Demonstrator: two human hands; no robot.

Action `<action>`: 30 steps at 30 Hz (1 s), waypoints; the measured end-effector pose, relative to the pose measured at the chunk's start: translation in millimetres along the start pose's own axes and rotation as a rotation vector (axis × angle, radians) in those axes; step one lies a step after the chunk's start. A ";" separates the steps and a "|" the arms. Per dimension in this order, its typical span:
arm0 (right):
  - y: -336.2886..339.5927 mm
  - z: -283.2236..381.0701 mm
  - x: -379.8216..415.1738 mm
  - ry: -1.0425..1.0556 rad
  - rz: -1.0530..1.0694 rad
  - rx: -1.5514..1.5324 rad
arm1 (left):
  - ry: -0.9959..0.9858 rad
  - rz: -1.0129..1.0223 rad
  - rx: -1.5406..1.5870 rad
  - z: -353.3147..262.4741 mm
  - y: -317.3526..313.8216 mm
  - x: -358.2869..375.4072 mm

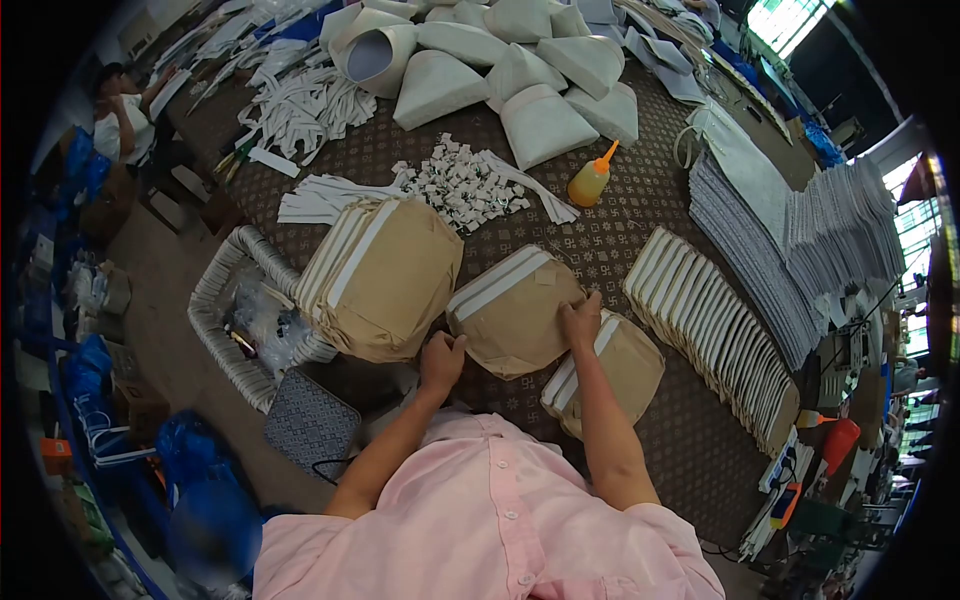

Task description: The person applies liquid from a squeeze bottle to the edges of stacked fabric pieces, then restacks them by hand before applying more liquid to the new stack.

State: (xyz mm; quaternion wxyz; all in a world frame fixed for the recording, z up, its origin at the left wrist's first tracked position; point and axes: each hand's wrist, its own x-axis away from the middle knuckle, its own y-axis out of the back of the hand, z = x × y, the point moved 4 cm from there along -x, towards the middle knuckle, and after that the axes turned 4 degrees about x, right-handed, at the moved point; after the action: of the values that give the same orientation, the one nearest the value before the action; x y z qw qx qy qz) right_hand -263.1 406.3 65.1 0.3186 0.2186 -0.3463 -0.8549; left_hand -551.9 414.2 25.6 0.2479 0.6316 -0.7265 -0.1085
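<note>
Middle brown bundle (512, 325) is on the surface (510, 400), straight ahead of the torso, between both hands. Right grip (582, 320) looks clamped on its 3 o'clock edge, thumb on top. Left grip (441, 362) is at its 8 o'clock edge; can't tell if it's pinching or just touching. Main risk, my read: bundle skews or its layers slide apart, cause being uneven hold, one side pinched, other maybe not. Second: left knuckles sit just beside the big brown stack (390, 285) at 10 o'clock; a bump could shear its layers. Third: right forearm passes over the lower brown bundle (625, 370) at 4 o'clock; sleeve-side drag could shift it. Fanned brown row (700, 330) at 3 o'clock leans piece on piece, so a knock could spread it. Yellow squeeze bottle (590, 185) at 1 o'clock could tip or leak if hit. Counts: 2 hands, 1 middle bundle (2 white stripes showing), 1 big stack, 1 lower bundle, 1 fanned row (pieces too dense to count), 1 yellow bottle, 1 woven basket (210, 290) at 9 o'clock, 1 heap of small white bits (465, 185) at 11, uncountable. White pouches (545, 125) at 12: roughly a dozen, overlapping.
</note>
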 end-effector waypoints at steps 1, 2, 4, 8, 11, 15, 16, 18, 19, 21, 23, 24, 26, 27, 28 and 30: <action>-1.2 1.4 0.1 0.001 -0.014 0.025 | -0.002 0.005 0.000 -2.2 1.7 -2.4; -2.1 2.4 1.0 0.001 -0.026 0.051 | 0.066 0.003 0.164 -1.8 2.5 -5.4; -5.0 1.4 -3.4 -0.076 0.067 0.118 | 0.144 0.002 0.331 -8.2 5.1 -9.4; -9.2 1.1 -8.5 -0.181 0.184 0.146 | 0.506 0.231 0.623 -12.3 -5.4 -11.1; -3.0 22.2 0.3 -0.053 0.033 0.200 | 0.397 0.291 0.601 -14.9 0.5 -9.6; 44.2 45.8 14.4 -0.011 -0.072 0.083 | 0.207 0.374 0.549 -49.5 10.2 7.2; 67.0 48.5 19.1 -0.041 -0.092 0.105 | 0.211 0.416 0.543 -61.1 9.3 14.7; 114.1 48.6 22.9 -0.158 -0.095 -0.008 | 0.206 0.506 0.683 -84.3 -1.5 32.3; 136.7 38.2 25.4 -0.146 -0.183 -0.028 | 0.222 0.520 0.685 -88.8 -13.2 43.5; 177.4 8.1 32.0 -0.171 -0.196 0.020 | 0.277 0.776 0.658 -104.9 -47.2 71.3; 208.8 -32.0 38.4 -0.183 -0.179 0.050 | 0.387 0.943 0.686 -113.7 -81.0 105.0; 220.8 -50.1 39.0 -0.195 -0.165 0.076 | 0.381 0.933 0.690 -116.1 -95.8 117.3; 240.6 -77.5 38.9 -0.192 -0.120 0.091 | 0.559 1.082 0.645 -113.7 -125.5 151.7; 244.0 -90.9 35.2 -0.195 -0.082 0.110 | 0.560 1.067 0.644 -114.7 -137.1 161.9; 245.4 -94.1 28.5 -0.192 -0.072 0.097 | 0.630 1.022 0.663 -115.8 -146.2 170.1; 242.8 -104.0 20.8 -0.165 0.012 0.021 | 0.724 0.964 0.667 -109.6 -160.1 185.0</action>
State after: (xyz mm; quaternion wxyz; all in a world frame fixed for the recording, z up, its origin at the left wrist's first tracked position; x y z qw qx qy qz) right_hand -120.3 209.4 170.3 0.2919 0.1487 -0.3816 -0.8643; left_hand -373.7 222.9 85.1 0.2878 0.2769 -0.7923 0.4612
